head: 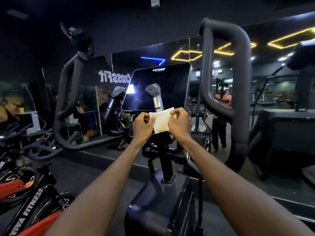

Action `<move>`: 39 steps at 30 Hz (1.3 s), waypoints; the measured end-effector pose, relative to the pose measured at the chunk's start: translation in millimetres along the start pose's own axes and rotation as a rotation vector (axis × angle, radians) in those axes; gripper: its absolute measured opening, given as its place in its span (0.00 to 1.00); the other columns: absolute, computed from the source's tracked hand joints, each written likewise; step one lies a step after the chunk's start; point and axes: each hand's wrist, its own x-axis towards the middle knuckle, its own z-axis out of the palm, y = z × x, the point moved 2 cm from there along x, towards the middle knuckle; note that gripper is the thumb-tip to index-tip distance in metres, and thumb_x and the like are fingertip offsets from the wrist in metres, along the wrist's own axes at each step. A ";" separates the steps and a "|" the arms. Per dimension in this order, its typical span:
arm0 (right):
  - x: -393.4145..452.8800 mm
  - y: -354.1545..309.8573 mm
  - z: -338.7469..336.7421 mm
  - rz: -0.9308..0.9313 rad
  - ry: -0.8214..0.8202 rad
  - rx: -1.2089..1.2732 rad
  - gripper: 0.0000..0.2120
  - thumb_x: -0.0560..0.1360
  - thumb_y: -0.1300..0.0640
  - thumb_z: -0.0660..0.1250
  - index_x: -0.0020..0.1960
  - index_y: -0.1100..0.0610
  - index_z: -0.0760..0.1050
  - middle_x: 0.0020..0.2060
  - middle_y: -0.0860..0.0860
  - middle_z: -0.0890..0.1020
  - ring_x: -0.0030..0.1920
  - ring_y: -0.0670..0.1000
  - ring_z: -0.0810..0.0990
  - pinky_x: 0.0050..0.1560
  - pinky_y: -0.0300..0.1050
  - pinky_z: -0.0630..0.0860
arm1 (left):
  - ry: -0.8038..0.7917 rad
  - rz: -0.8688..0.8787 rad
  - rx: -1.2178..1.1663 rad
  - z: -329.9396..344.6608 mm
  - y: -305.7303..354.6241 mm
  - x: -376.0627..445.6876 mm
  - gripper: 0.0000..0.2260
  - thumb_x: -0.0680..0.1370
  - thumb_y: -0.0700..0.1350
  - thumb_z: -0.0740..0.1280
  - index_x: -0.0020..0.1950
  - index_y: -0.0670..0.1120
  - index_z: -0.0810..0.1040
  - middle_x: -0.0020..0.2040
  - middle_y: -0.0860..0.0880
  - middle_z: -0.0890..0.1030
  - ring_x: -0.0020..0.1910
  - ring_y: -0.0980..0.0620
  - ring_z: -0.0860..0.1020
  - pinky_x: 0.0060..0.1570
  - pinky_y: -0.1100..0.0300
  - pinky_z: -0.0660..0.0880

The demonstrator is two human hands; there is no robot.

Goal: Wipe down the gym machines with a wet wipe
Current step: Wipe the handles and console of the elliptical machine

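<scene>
- I see both arms stretched forward over the machine, hands raised in front of its dark screen (157, 87).
- My left hand (142, 124) has its fingers curled in, pinching the left edge of the wet wipe (161, 120) between thumb and fingertips.
- My right hand (179, 122) is curled the same way, thumb and fingers gripping the wipe's upper right corner.
- The wipe is white, partly folded, held up flat between the two hands; it hangs in the air just in front of the lower edge of the screen and touches no part of the machine that I can make out.
- Just behind the wipe stands a short grip with a silver stem (156, 97); a second one (114, 101) rises to the left of the screen.
- A thick black padded handle (238, 86) loops up on the right of the hands, and another (68, 92) curves up on the left.
- Below the hands, the machine's black post (167, 167) runs down into its base.
- At lower left sits a red and black exercise bike (25, 188) with white lettering on its frame.
- A mirror wall (213, 48) behind the machine reflects yellow ceiling light strips, a blue light line and reversed white lettering.
- In the mirror, right of the hands, I can see a standing person (219, 126).
</scene>
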 end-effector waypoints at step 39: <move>44.6 -20.2 97.5 -0.143 -0.037 -0.420 0.35 0.78 0.43 0.62 0.74 0.63 0.53 0.65 0.60 0.67 0.61 0.62 0.73 0.57 0.58 0.72 | -0.066 0.032 -0.291 2.1 14.4 155.8 0.04 0.77 0.51 0.66 0.45 0.52 0.74 0.42 0.53 0.78 0.41 0.53 0.75 0.48 0.46 0.76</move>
